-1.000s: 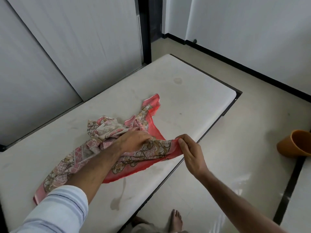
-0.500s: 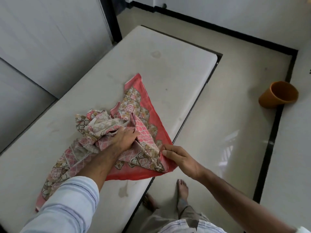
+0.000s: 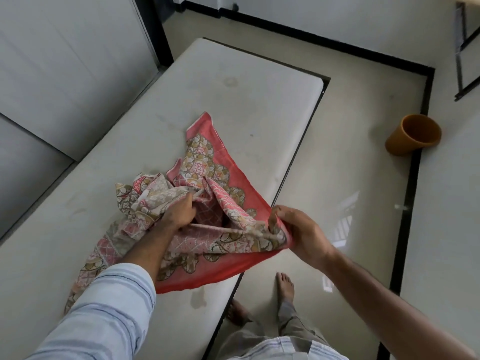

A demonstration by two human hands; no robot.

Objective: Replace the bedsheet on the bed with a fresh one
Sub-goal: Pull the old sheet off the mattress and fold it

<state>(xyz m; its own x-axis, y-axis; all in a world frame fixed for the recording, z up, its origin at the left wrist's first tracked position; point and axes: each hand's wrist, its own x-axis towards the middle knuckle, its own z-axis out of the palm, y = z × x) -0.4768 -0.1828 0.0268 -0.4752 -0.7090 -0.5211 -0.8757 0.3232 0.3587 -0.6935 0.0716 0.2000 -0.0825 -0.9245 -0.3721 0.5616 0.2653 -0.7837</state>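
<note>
A red and pink patterned bedsheet (image 3: 205,162) lies bunched on the bare white mattress (image 3: 233,94), near its right edge. My left hand (image 3: 179,211) grips a fold in the middle of the bundle, fingers curled into the cloth. My right hand (image 3: 298,229) pinches the sheet's red edge at the mattress side and lifts it a little off the surface. One corner of the sheet points toward the far end of the bed. Part of the sheet runs under my left forearm.
An orange bucket (image 3: 413,135) lies tilted on the tiled floor to the right. A white wall and sliding panels (image 3: 65,61) run along the bed's left side. My bare feet (image 3: 284,284) stand by the bed's near right edge. A dark metal frame (image 3: 465,48) stands at far right.
The view has dropped and swung over the bed. My right hand went from lying on the sheet's edge to pinching and raising it. My left hand dug deeper into the bundle.
</note>
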